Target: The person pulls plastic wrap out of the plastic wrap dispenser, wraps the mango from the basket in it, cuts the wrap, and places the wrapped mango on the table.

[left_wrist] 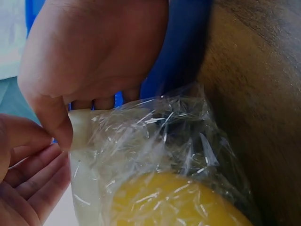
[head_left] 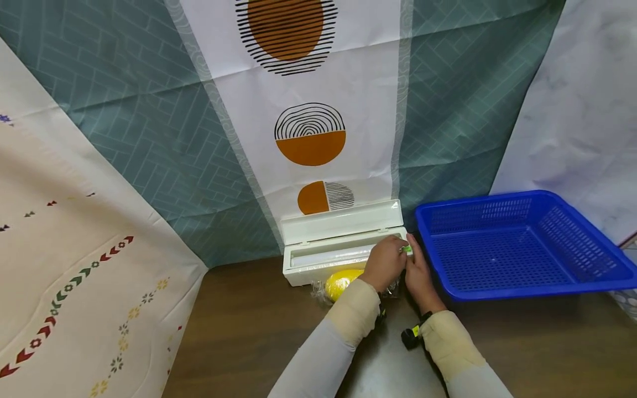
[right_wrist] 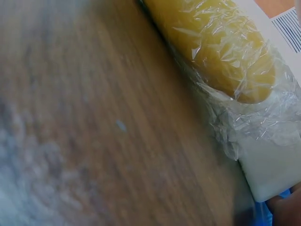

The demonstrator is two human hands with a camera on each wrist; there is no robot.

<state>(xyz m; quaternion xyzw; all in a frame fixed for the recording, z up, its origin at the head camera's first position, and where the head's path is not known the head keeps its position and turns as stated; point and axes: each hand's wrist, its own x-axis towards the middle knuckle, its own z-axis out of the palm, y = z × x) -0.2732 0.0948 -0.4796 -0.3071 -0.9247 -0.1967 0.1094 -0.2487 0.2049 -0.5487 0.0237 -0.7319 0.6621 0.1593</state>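
Note:
A long white cling film box (head_left: 308, 275) stands against the back wall, its lid (head_left: 343, 221) raised. Inside lies a film roll (head_left: 323, 258). A yellow oval thing (head_left: 340, 283), covered in crinkled clear film, lies against the box's front. My right hand (head_left: 419, 276) grips the box's right end; in the left wrist view its thumb bends over the front corner. Beside it my left hand (head_left: 385, 262) reaches over the box, its fingertips pinching a small green piece (head_left: 407, 249) at that end. Loose clear film (left_wrist: 164, 127) spreads from the yellow thing along the box front.
Close to the right of the box stands a blue plastic basket (head_left: 527, 296) with a perforated bottom. The brown wooden table (head_left: 234, 331) extends to the left and in front. Patterned cloth (head_left: 214, 166) hangs behind the box, and a cream cloth (head_left: 99, 221) hangs at the left.

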